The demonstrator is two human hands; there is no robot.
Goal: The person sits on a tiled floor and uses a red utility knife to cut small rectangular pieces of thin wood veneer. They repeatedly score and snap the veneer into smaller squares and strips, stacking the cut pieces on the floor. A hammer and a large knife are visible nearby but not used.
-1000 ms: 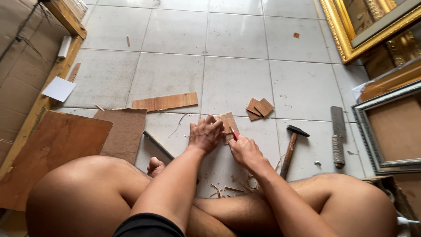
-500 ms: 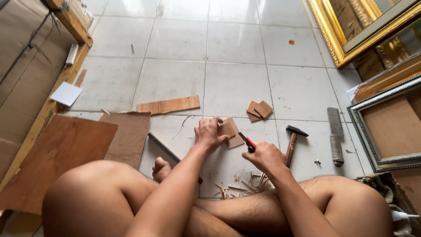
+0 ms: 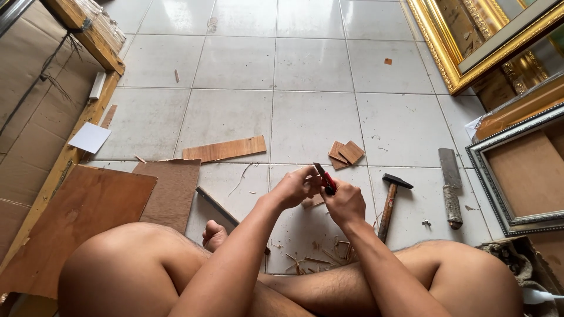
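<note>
Both hands meet above tiled floor [image 3: 305, 117]: right hand [image 3: 346, 202] gripping red cutter [image 3: 325, 178], left hand [image 3: 294, 188] pinching its blade end; hammer [image 3: 390, 202] just right, wood scraps [image 3: 345, 154] beyond

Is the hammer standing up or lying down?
Lying down. The hammer rests flat on the floor tiles, its dark head pointing away from the person, beside the right hand.
</note>
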